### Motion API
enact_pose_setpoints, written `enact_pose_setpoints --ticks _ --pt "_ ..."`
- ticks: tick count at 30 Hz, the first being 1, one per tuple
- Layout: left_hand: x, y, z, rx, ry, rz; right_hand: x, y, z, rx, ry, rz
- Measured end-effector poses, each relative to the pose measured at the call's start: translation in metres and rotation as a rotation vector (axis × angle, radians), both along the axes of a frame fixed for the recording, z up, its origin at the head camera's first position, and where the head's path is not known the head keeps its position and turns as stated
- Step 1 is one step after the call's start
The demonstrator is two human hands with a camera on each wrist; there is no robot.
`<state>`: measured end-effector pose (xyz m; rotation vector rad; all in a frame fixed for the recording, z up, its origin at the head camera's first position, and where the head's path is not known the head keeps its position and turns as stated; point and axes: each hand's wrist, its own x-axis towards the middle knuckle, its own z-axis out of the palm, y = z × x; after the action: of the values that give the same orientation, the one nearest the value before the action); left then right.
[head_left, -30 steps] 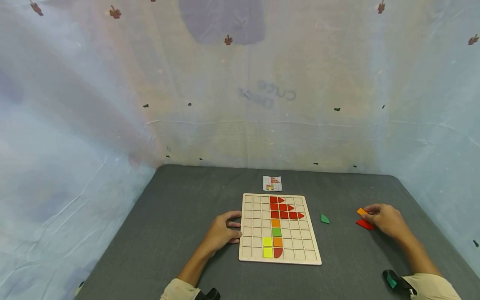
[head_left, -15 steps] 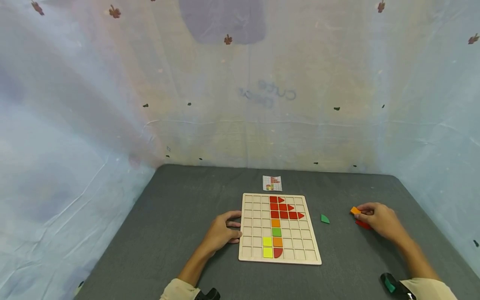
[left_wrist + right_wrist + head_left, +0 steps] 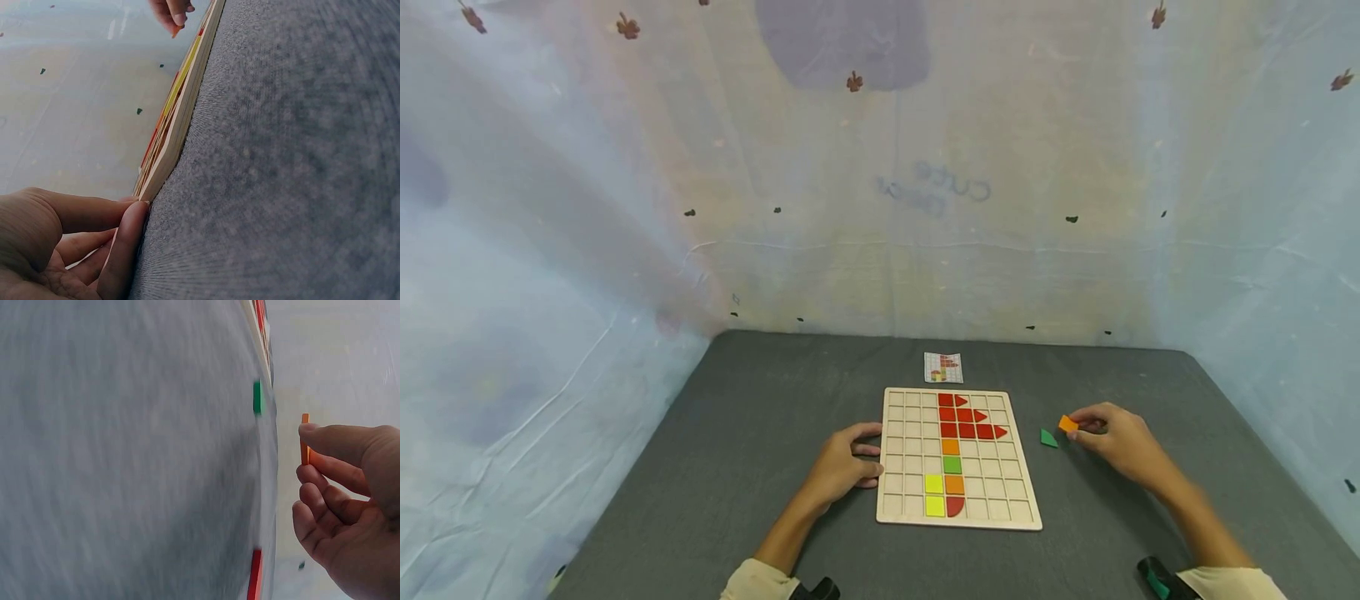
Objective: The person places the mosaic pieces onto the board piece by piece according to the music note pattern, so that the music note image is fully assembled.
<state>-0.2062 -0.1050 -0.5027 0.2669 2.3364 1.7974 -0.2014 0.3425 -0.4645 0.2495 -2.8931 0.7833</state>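
A wooden grid board (image 3: 1000, 467) lies on the grey table, with red, orange, green and yellow tiles in its squares. At its left edge, my left hand (image 3: 837, 468) touches the rim with spread, fairly straight fingers. In the left wrist view two fingertips meet the board's corner (image 3: 164, 164). To the right of the board, my right hand (image 3: 1116, 437) pinches a thin orange tile (image 3: 1068, 425) between thumb and index finger. The right wrist view shows this tile (image 3: 305, 440) edge-on, raised over the table, its other fingers loosely bent. Just left of it lies a green quarter-round tile (image 3: 1048, 438).
Behind the board lies a small printed pattern card (image 3: 943, 367). A red tile (image 3: 254, 575) rests on the table in the right wrist view, covered by the right hand in the head view. A pale patterned curtain (image 3: 880, 208) surrounds the table's far side.
My right hand has moved left with the orange tile, away from the red tile and up close to the green one. My left hand has stayed at the board's edge.
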Motion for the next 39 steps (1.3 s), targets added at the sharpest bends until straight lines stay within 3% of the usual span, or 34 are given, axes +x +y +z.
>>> enact_pose_setpoints --ticks 17,34,39 --pt "0.001 0.0 0.0 -0.005 -0.006 0.003 0.009 -0.076 0.003 -0.065 0.01 0.184" --pt "0.002 -0.001 0.003 0.014 -0.008 -0.003 0.011 -0.139 0.0 -0.147 -0.046 0.392" --pt "0.002 0.0 0.004 0.013 -0.013 0.007 0.015 -0.156 0.001 -0.153 -0.087 0.411"
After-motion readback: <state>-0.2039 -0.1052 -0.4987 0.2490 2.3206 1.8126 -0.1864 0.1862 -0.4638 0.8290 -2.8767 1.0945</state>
